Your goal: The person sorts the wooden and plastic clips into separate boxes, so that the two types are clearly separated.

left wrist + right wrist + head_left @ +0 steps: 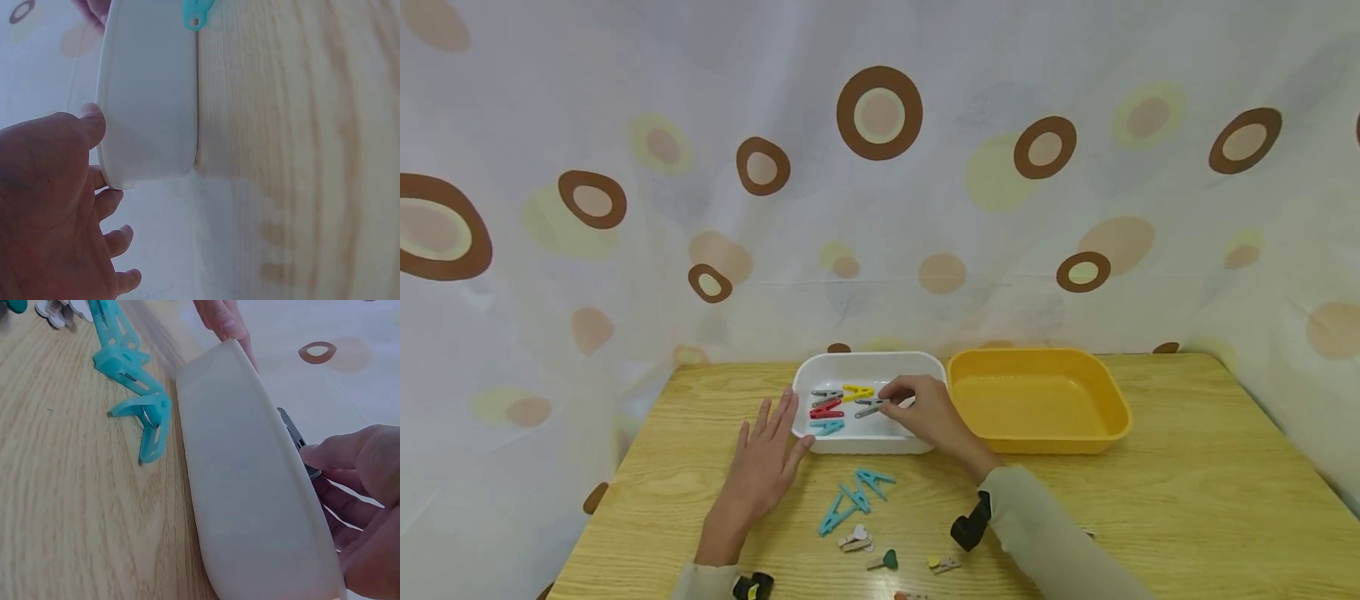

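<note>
Right hand [928,412] reaches into the white tray [880,363], thumb and fingertips closed in a pinch on a grey clothespin [871,407]. The right wrist view shows only a sliver of the pin past the tray wall, so whether it is lifted or resting on the tray floor I cannot tell.

Left hand [763,467] lies flat on the wooden table [1187,500], fingers straight and spread, holding nothing; its thumb side touches the tray's near left corner.

Handling judgement: the pin looks like light, rigid plastic with a spring. It is smooth, so likely to slip if taken by the tips. Best held across the two handle ends or around the middle by the spring; squeezing the handles will open its mouth.

Also in the tray, close by the held pin: a yellow pin [857,391], a second grey pin [825,394], a red pin [827,410] and a teal pin [827,427]. They lie crowded and could be nudged or snagged.

Just right of the tray, touching or nearly so, sits a yellow tray [1037,362]; its raised rim stands between the two.

On the table in front of the white tray: teal pins [853,498], then several small clips [857,539] near the table edge.
</note>
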`<state>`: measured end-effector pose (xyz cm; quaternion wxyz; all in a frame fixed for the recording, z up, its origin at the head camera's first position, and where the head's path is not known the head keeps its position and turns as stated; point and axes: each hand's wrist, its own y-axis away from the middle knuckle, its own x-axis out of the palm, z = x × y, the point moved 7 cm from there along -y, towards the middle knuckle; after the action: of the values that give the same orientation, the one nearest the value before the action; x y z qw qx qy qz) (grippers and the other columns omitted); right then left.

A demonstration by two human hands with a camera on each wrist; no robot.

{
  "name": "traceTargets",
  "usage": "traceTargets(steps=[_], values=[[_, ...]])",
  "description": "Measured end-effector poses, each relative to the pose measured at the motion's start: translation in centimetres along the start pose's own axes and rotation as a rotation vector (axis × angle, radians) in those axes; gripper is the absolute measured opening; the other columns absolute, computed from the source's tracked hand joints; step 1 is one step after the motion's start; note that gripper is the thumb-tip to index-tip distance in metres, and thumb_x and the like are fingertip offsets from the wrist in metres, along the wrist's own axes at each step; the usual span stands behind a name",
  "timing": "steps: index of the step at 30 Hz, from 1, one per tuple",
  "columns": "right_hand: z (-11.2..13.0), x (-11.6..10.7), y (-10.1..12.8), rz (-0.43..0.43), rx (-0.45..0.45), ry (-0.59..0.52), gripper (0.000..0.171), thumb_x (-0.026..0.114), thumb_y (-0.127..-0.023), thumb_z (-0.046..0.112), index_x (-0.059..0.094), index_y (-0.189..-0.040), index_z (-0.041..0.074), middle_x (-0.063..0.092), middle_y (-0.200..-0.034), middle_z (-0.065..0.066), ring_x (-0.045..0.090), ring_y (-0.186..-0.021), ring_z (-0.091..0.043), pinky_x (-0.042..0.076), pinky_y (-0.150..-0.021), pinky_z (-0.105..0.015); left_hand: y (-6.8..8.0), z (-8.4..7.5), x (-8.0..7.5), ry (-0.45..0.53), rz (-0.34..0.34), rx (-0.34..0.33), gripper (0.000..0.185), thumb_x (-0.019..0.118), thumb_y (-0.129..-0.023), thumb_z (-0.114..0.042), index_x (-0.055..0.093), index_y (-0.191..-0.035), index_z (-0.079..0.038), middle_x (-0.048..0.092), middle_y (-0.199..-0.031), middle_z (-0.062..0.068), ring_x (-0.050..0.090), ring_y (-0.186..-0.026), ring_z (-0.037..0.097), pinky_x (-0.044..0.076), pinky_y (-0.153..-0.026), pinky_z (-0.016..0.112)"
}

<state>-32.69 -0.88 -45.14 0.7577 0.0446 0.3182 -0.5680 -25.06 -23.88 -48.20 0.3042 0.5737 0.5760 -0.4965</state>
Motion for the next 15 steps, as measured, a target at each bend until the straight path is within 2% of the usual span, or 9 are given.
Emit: traceTargets(steps=[5,15], values=[[-0.6,0.7,-0.9,0.009,0.043,0.024,0.006,0.08,-0.087,0.006,0.077,-0.092,0.007,0.07,-0.086,0.002,0.062,-0.078,-0.013,0.054,-0.078,-0.031,0.1,0.1,0.1,0.0,0.005,-0.003,0.07,0.045,-0.109,-0.044,0.022,-0.164,-0.005,0.019,-0.17,0.01,0.016,-0.154,0.042,0.015,-0.117,0.071],[-1.4,2.1,-2.6,0.074,0.107,0.068,0.006,0.081,-0.086,0.004,0.076,-0.089,0.004,0.07,-0.086,-0.002,0.061,-0.076,-0.014,0.056,-0.078,-0.031,0.1,0.0,-0.1,0.006,0.001,-0.001,0.07,0.044,-0.11,-0.045,0.022,-0.164,-0.006,0.019,-0.17,0.009,0.016,-0.154,0.042,0.015,-0.117,0.071]])
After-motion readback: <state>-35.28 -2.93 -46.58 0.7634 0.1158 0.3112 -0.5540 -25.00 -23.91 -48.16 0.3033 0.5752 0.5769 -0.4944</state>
